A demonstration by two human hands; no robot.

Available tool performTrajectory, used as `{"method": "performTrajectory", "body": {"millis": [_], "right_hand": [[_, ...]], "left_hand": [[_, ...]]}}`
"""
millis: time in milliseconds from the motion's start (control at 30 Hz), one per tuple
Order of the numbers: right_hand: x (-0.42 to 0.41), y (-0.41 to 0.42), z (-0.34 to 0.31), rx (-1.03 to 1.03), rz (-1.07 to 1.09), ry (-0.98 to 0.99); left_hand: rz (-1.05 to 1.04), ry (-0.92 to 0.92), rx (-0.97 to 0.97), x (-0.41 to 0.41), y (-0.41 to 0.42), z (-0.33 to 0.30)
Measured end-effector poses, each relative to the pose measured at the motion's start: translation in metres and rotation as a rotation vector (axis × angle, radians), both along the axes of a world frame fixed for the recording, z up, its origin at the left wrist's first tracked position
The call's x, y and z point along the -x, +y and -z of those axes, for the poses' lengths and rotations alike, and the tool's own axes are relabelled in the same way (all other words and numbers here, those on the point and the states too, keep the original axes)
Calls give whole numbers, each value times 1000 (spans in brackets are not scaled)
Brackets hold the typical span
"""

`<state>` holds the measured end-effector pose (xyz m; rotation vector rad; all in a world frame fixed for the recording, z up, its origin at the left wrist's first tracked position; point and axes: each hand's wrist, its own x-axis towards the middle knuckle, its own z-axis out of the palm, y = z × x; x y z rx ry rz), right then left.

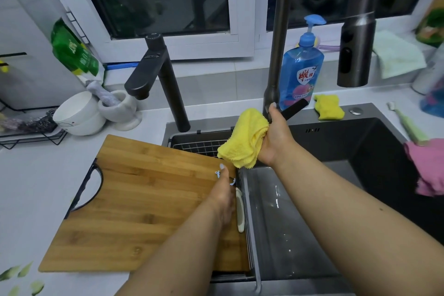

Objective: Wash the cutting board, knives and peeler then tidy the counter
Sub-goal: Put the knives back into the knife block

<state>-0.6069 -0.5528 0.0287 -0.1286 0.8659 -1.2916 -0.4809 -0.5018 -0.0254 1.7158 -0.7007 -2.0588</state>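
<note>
Cutting board (pixel 144 204) of bamboo lies flat on the white worktop (pixel 31 180), its right edge overhanging the left part of the dark sink (pixel 374 132), above a wire rack (pixel 204 145). That overhang looks deliberate: it keeps the board within reach of the water and lets it drain into the basin.

The left hand (pixel 222 196) rests at the board's right edge, fingers curled round something small with blue bits showing; a white handle (pixel 239 211), probably the peeler, lies just beside it, and I cannot tell whether the hand grips that handle or only touches it. No knives are plainly visible.

The right hand (pixel 274 132) does two jobs at once. Its lower fingers clench a yellow cloth (pixel 242 138), which hangs over the rack, while thumb and forefinger sit at the black lever (pixel 293 109) at the base of the tall tap (pixel 278 38), presumably to work the water. No water is running from the spray head (pixel 354 53).

Dish soap (pixel 300 72) and a yellow sponge (pixel 328 106) stand behind the sink, near to hand for washing. A pink cloth (pixel 427 166) drapes over the right rim.
</note>
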Motion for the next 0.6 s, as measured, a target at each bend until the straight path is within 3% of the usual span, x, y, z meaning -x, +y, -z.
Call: {"method": "performTrajectory", "body": {"millis": [600], "right_hand": [[7, -4, 13, -23, 41, -55]], "left_hand": [[-74, -148, 19, 6, -3, 14]]}}
